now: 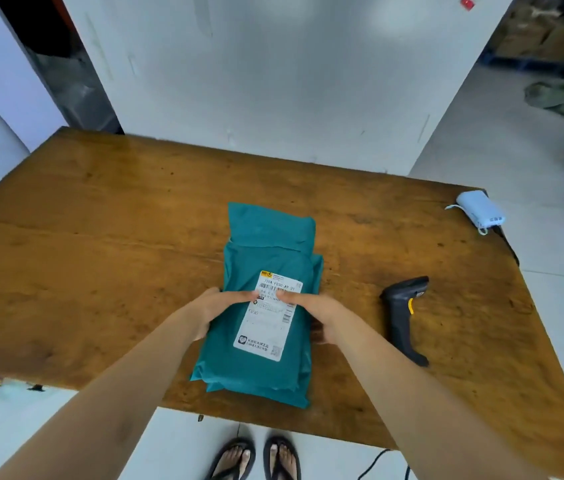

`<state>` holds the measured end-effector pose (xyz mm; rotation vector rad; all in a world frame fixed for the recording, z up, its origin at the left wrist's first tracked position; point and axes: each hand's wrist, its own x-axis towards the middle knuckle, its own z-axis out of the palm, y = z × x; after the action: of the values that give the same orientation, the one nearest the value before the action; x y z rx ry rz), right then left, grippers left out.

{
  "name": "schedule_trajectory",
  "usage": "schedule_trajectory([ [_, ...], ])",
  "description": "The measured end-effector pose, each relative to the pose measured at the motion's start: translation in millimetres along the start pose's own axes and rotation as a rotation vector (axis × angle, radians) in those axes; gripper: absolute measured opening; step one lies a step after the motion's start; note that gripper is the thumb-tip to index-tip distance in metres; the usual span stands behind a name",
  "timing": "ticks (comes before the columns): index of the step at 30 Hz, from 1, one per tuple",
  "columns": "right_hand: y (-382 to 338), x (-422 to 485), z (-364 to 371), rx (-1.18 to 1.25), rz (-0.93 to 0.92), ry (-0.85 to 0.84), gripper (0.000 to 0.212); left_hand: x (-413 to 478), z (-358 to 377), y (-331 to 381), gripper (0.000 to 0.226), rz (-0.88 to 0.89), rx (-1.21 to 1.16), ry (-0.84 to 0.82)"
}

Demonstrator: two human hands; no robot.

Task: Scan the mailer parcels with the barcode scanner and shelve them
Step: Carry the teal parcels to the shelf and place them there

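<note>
A stack of teal mailers [259, 306] lies mid-worktop [100, 237], long axis running from 6 to 12 o'clock, white label [270, 317] facing up. Both hands rest flat on the top mailer, fingers extended and close together, pinching nothing: left hand [220, 306] at its 9 o'clock edge, right hand [311, 311] at 3 o'clock. The scanner [405, 317] lies apart at 3 o'clock, nearer the right hand, which seems likelier to fetch it.

Bare forearms, no sleeves or rings; black flip-flops [256, 459] — thong straps, toes exposed
</note>
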<state>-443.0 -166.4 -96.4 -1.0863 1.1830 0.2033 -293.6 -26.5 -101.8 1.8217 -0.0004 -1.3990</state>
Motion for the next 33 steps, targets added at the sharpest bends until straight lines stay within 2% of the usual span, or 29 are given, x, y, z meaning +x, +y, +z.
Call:
schedule_trajectory([
  [3, -1.3, -3.5, 7.9, 0.168, 0.009, -0.002, 0.048, -3.0, 1.3, 11.8, 0.086, 0.011, -0.006, -0.080],
  [4, -4.6, -5.5, 8.8, 0.212, 0.005, -0.009, 0.050, -3.9, 2.3, 16.9, 0.085, 0.027, 0.002, -0.084],
  [7, -22.3, -14.1, 3.4, 0.299, -0.078, 0.010, 0.080, -13.9, 6.0, 45.9, 0.079, 0.121, 0.013, -0.123],
  [13, -84.8, -80.9, -39.4, 0.373, -0.373, 0.183, 0.053, -57.3, 38.5, 143.1, 0.061, 0.445, 0.087, -0.296],
  [15, -97.4, -113.6, -66.2, 0.385, -0.451, 0.245, 0.051, -76.4, 66.2, 171.8, 0.060, 0.527, 0.133, -0.381],
  [18, -95.8, -168.5, -115.5, 0.444, -0.557, 0.370, 0.040, -109.9, 123.5, 206.7, 0.079, 0.645, 0.229, -0.509],
  [21, -75.7, -223.0, -167.5, 0.511, -0.640, 0.481, 0.029, -147.5, 196.2, 228.0, 0.064, 0.756, 0.306, -0.650],
  [23, -55.7, -259.4, -205.4, 0.552, -0.699, 0.574, 0.031, -173.7, 252.7, 230.4, 0.064, 0.811, 0.325, -0.732],
  [26, -18.0, -316.6, -267.6, 0.569, -0.768, 0.703, 0.037, -209.8, 342.1, 217.2, 0.057, 0.869, 0.299, -0.840],
  [30, 46.1, -386.3, -357.9, 0.564, -0.790, 0.840, 0.029, -257.0, 462.1, 177.5, 0.079, 0.875, 0.246, -0.962],
  [33, 90.4, -434.1, -425.3, 0.580, -0.819, 0.901, 0.030, -290.7, 549.5, 152.6, 0.081, 0.866, 0.198, -1.011],
])
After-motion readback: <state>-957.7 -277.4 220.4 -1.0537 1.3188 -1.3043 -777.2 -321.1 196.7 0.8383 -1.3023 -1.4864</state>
